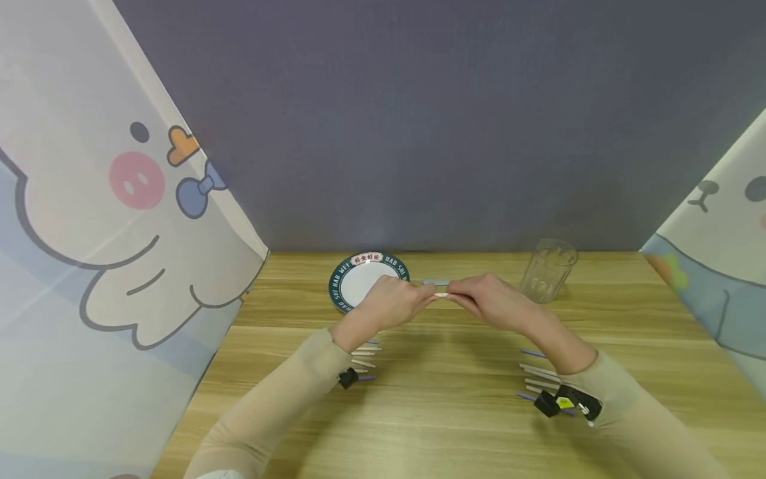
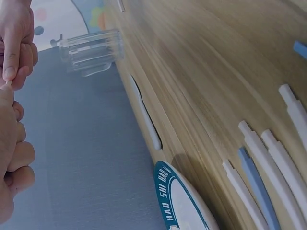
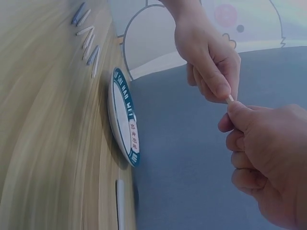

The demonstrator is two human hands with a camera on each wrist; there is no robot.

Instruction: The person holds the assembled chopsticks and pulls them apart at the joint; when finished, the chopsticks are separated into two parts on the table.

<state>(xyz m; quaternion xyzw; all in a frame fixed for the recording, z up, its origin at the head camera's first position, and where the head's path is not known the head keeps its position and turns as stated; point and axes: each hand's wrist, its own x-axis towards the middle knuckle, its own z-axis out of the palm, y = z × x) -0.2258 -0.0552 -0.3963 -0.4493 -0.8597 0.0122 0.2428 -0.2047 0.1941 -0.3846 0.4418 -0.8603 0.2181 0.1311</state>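
Above the far middle of the table, both hands meet fingertip to fingertip on a short, thin whitish stick [image 1: 441, 295]. One end is pinched between thumb and forefinger of my left hand [image 1: 391, 301]; my right hand [image 1: 495, 301] pinches the other. Only a small piece of the stick [image 3: 230, 99] shows between the fingertips in the right wrist view; the rest is hidden. Just behind the hands lies a slim pale utensil [image 2: 145, 115], its kind unclear. A white plate [image 1: 339, 293] with a dark green lettered rim is partly covered by my left hand in the head view.
A clear glass [image 1: 548, 271] stands at the back right. Several white and blue sticks [image 2: 259, 175] lie below my left forearm, and another group of sticks [image 1: 541, 374] lies by my right forearm. A grey panel [image 1: 443, 133] rises behind the wooden table [image 1: 443, 412].
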